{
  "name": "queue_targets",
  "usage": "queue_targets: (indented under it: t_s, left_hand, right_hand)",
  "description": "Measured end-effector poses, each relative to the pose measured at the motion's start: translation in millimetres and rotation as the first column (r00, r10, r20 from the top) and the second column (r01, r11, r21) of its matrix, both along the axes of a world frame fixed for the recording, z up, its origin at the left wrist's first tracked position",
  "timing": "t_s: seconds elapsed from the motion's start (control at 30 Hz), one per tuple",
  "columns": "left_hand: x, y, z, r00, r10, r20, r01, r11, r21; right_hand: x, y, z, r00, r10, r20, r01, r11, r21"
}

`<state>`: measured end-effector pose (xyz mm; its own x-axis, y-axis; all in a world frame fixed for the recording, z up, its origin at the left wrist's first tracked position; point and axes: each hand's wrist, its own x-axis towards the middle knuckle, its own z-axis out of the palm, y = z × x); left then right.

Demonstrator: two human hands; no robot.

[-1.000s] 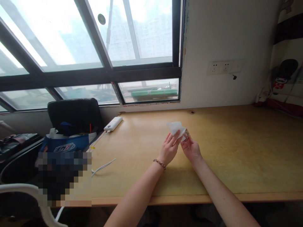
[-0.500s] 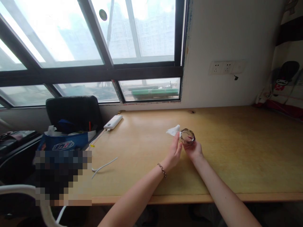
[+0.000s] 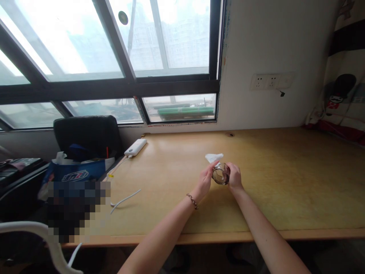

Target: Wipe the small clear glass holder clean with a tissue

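Observation:
Both my hands meet over the middle of the wooden desk. My right hand grips a small clear glass cup, tipped on its side with its mouth toward my left hand. My left hand, with a bead bracelet on its wrist, pinches a white tissue at the cup's rim. The tissue sticks up above my fingers. Both hands hover just above the desk top.
A white power bank with a white cable lies at the desk's back left. A black chair holding a blue bag stands left of the desk. Wall sockets sit above the desk, and patterned fabric hangs at right.
The cup has tipped from mouth-up to lying sideways in my right hand. The tissue went from spread over the cup to a small bunch held by my left fingers.

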<state>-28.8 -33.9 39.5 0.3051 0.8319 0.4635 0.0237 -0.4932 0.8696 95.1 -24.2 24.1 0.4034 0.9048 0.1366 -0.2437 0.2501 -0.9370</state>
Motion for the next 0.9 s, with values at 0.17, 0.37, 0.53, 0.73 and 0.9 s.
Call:
queue_targets:
  t_s: [0.17,0.37,0.53,0.73,0.9]
  left_hand:
    - [-1,-7,2.6,0.968,0.019,-0.248,0.046,0.966,0.256]
    - [2,-6,3.1,0.959,0.1,-0.265,-0.037,0.971,0.234]
    - [6,7,-9.5,0.999,0.002,-0.037,-0.005,0.998,-0.066]
    - [9,7,-18.9,0.999,0.046,0.026,-0.044,0.997,-0.061]
    - [0,-1,-8.5,0.984,0.073,-0.161,-0.045,0.985,0.167]
  right_hand:
    - [-1,-3,-1.0,0.943,-0.2,0.265,0.213,0.977,-0.022]
    - [-2,-3,-2.9,0.959,-0.2,0.199,0.207,0.978,-0.016]
    - [-1,-1,-4.1,0.981,-0.169,0.095,0.166,0.986,0.032]
    - [-1,6,-4.8,0.989,-0.055,-0.135,0.055,0.998,-0.008]
    - [-3,7,-4.2,0.974,-0.103,-0.2,0.097,0.995,-0.04]
